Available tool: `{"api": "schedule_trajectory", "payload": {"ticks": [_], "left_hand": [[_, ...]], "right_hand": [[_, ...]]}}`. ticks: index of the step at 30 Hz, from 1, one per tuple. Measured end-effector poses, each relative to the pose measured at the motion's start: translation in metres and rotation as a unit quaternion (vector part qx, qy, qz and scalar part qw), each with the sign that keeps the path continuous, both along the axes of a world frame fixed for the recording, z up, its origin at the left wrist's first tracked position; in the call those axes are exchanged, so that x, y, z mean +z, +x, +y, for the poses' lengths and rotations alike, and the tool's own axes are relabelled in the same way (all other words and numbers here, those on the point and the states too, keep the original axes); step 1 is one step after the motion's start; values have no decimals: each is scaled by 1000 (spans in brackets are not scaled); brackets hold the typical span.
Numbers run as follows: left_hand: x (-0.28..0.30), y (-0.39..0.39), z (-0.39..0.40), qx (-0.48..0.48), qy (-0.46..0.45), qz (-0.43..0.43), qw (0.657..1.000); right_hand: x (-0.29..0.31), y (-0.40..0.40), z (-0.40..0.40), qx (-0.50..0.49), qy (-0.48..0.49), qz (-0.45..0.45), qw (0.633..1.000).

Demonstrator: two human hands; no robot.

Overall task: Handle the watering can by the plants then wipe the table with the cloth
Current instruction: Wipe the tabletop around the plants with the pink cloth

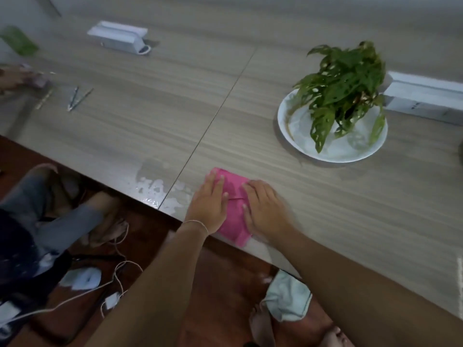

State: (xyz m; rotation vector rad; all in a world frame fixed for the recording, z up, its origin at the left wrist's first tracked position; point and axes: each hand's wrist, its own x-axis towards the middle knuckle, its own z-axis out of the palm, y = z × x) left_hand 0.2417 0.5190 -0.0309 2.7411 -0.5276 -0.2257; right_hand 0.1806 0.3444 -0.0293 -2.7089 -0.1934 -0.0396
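Fingers [215, 182] of both hands flat on pink cloth [234, 214].

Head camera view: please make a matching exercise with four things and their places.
Things:
1. pink cloth
2. green potted plant
3. wet patch
4. thin metal tools

Places:
A. far left of the table
B. on the round white plate
C. under both hands
D. at the table edge, left of the cloth

Pairs: 1-C, 2-B, 3-D, 4-A
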Motion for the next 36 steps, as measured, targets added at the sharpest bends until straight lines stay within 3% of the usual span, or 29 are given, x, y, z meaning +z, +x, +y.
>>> {"api": "schedule_trajectory", "payload": {"ticks": [8,21,27,36], "left_hand": [[-4,18,58,59,-12,-27,998],[-20,45,97,83,-18,-50,995],[-20,52,91,62,-16,-59,996],[-17,40,15,-4,-12,-39,999]], "right_hand": [[-27,26,82,-37,-76,81,993],[-32,91,109,-31,-115,81,990],[-36,103,106,-20,-113,88,989],[-37,30,23,-42,-92,88,991]]}}
